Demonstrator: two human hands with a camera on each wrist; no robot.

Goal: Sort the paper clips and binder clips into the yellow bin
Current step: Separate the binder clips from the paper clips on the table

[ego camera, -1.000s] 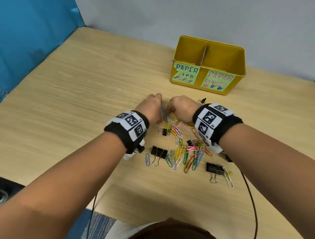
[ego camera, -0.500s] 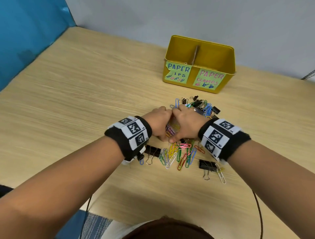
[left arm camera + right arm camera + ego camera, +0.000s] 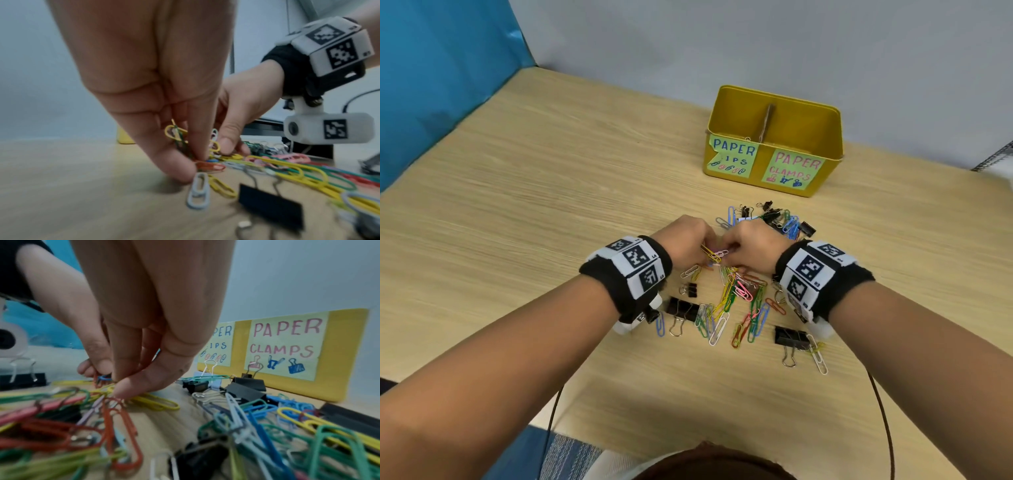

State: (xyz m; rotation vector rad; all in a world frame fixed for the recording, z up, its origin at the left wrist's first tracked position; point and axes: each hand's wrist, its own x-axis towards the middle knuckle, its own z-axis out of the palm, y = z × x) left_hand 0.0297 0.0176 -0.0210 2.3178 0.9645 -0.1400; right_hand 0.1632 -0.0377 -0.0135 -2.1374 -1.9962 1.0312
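Just in front of the yellow bin (image 3: 774, 137), both hands are working the paper clips (image 3: 736, 291): the left hand (image 3: 685, 240) is pinching a small bunch, the right hand (image 3: 750, 245) is seemingly pinching another. Light, slippery wire tangles; grip the loops.

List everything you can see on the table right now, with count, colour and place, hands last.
yellow bin: one, yellow, far side of the table, a divider inside, labels PAPER ..IPS and PAPER CLAMPS on its front.
paper clips: many, too tangled to count, mixed colours, scattered between the bin and the person.
binder clips: several, black, lying among and around the paper clips.
table: one, light wood.
blue panel: one, along the table's left edge.
wall: grey, behind the bin.
left hand: pinching a small bunch of paper clips, mid-pile.
right hand: fingertips pinching at paper clips next to the left hand.
wristbands: two, black with white marker blocks, one per wrist.
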